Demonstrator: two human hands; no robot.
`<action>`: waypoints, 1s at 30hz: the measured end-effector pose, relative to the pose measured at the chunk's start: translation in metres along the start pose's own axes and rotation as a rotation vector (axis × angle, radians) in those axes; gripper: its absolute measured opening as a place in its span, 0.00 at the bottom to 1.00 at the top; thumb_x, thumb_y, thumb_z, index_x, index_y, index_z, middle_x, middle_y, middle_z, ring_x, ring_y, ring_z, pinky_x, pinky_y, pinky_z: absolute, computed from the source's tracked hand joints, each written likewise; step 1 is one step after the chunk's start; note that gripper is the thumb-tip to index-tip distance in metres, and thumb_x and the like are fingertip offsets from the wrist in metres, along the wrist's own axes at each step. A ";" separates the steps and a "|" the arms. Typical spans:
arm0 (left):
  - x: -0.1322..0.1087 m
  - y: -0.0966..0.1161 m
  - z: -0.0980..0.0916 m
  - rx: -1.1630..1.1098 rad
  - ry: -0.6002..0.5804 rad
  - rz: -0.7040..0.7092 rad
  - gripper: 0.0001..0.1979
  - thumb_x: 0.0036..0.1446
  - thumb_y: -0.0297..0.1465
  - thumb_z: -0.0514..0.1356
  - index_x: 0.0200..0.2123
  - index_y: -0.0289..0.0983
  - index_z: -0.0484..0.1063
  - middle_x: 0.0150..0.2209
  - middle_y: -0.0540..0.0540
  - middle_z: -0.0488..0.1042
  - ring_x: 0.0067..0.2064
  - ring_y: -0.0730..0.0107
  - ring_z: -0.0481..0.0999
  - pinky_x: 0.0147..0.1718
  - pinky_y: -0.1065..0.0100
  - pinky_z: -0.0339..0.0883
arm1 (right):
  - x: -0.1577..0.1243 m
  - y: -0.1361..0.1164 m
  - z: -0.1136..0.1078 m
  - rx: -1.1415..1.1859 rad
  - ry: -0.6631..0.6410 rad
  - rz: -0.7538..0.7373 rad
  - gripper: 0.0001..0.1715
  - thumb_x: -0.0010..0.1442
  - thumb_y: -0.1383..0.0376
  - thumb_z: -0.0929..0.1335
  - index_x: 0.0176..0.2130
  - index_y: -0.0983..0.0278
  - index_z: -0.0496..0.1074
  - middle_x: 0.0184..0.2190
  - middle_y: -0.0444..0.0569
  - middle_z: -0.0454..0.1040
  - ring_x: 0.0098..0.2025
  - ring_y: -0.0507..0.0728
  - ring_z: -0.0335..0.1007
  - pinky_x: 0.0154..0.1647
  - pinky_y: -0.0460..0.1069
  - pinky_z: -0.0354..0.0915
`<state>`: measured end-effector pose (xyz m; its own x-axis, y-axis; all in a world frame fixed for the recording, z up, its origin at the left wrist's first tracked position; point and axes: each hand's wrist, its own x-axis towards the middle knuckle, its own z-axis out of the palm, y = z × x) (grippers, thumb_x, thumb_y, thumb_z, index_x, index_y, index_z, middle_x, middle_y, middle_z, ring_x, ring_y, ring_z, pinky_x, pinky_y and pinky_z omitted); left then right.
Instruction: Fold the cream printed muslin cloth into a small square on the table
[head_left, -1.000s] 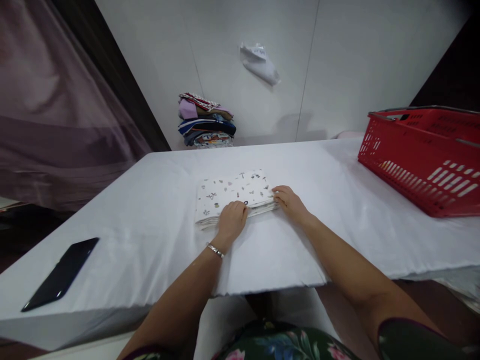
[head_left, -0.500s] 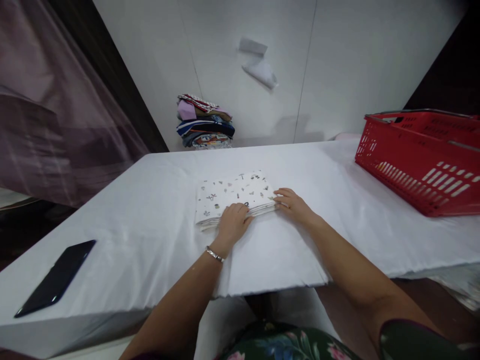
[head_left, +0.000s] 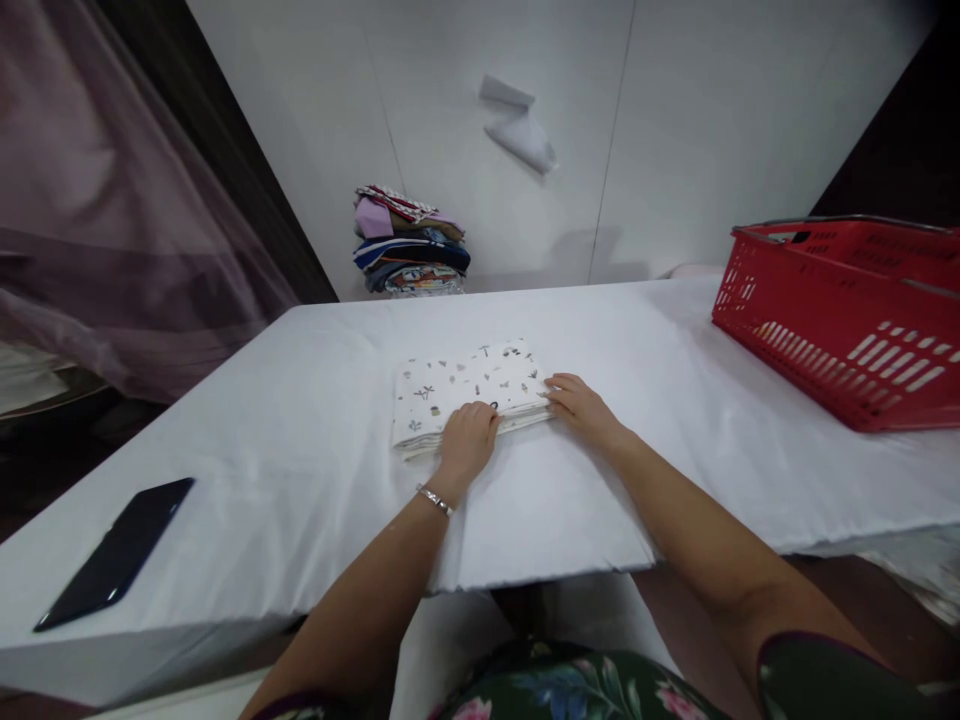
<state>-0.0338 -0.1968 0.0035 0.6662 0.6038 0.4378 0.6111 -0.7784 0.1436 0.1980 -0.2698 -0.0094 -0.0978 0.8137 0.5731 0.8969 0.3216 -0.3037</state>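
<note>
A folded white cloth (head_left: pixel 457 385) with small printed motifs lies flat on the white-covered table (head_left: pixel 300 400), its layered edge facing me. My left hand (head_left: pixel 470 437), with a silver bracelet at the wrist, is closed on the middle of that near edge, fingers together on top. At the cloth's right near corner, my right hand (head_left: pixel 581 405) has its fingertips closed on the layers.
A red basket (head_left: pixel 832 310) stands at the right of the table. A dark flat device (head_left: pixel 116 555) lies at the left front. Folded clothes (head_left: pixel 410 245) are stacked beyond the far edge, by the wall. A purple curtain (head_left: pixel 112 220) hangs at left.
My left hand has shifted very slightly along the cloth's near edge, and its thumb is now less visible. The cloth and my right hand are nearly unchanged.
</note>
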 end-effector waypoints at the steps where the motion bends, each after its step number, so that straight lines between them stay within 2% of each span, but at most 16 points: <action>1: 0.000 0.000 0.000 0.004 -0.004 0.004 0.08 0.62 0.33 0.51 0.32 0.38 0.66 0.34 0.46 0.71 0.37 0.64 0.68 0.35 0.64 0.58 | 0.001 -0.001 -0.001 -0.005 0.025 0.000 0.12 0.62 0.65 0.61 0.39 0.60 0.74 0.49 0.51 0.71 0.55 0.60 0.60 0.53 0.60 0.63; 3: 0.000 0.001 0.000 0.012 -0.014 0.017 0.08 0.62 0.33 0.51 0.32 0.38 0.66 0.34 0.46 0.72 0.38 0.64 0.68 0.36 0.64 0.58 | 0.003 -0.003 -0.002 -0.014 0.064 -0.001 0.13 0.63 0.65 0.60 0.38 0.60 0.74 0.48 0.51 0.72 0.54 0.60 0.61 0.53 0.59 0.63; 6: -0.001 0.001 0.001 0.017 -0.024 0.022 0.07 0.61 0.33 0.52 0.34 0.38 0.67 0.34 0.46 0.72 0.38 0.64 0.69 0.37 0.63 0.59 | 0.003 -0.002 -0.004 -0.033 0.050 -0.006 0.13 0.63 0.63 0.61 0.37 0.60 0.74 0.46 0.51 0.73 0.52 0.61 0.63 0.52 0.60 0.64; 8: -0.002 0.001 0.001 0.018 -0.018 0.018 0.06 0.61 0.32 0.53 0.39 0.38 0.67 0.37 0.46 0.73 0.40 0.63 0.69 0.38 0.62 0.60 | 0.002 0.000 -0.005 -0.054 0.045 -0.009 0.13 0.62 0.64 0.61 0.37 0.59 0.75 0.45 0.50 0.74 0.52 0.61 0.63 0.52 0.60 0.64; 11: -0.004 0.000 0.001 0.027 -0.009 0.038 0.11 0.58 0.29 0.55 0.45 0.38 0.66 0.41 0.45 0.72 0.43 0.62 0.68 0.41 0.61 0.60 | 0.001 0.001 -0.005 -0.093 0.058 -0.007 0.13 0.62 0.65 0.62 0.37 0.59 0.75 0.45 0.49 0.74 0.52 0.61 0.63 0.51 0.59 0.64; 16: -0.007 0.000 -0.004 0.064 -0.018 0.018 0.08 0.56 0.27 0.55 0.40 0.39 0.67 0.40 0.45 0.72 0.43 0.61 0.68 0.40 0.61 0.59 | -0.001 0.002 -0.004 -0.130 -0.004 -0.016 0.13 0.61 0.65 0.62 0.36 0.59 0.76 0.45 0.48 0.74 0.53 0.62 0.62 0.51 0.60 0.64; 23: -0.013 -0.002 -0.010 0.086 -0.013 -0.001 0.06 0.56 0.27 0.55 0.38 0.39 0.68 0.39 0.46 0.72 0.43 0.62 0.67 0.40 0.61 0.59 | -0.005 0.009 -0.005 -0.124 0.062 -0.031 0.13 0.62 0.63 0.62 0.38 0.59 0.75 0.44 0.49 0.75 0.52 0.62 0.63 0.51 0.60 0.64; 30: -0.033 -0.030 -0.031 0.110 -0.071 -0.076 0.09 0.56 0.25 0.53 0.39 0.40 0.68 0.41 0.45 0.72 0.46 0.61 0.68 0.43 0.59 0.59 | -0.010 0.017 0.002 -0.085 -0.023 -0.006 0.13 0.62 0.62 0.62 0.38 0.59 0.75 0.46 0.49 0.74 0.54 0.62 0.61 0.52 0.61 0.63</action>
<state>-0.0868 -0.1987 0.0123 0.6421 0.6743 0.3648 0.7017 -0.7085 0.0746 0.2136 -0.2720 -0.0217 -0.1124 0.8228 0.5570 0.9296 0.2851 -0.2335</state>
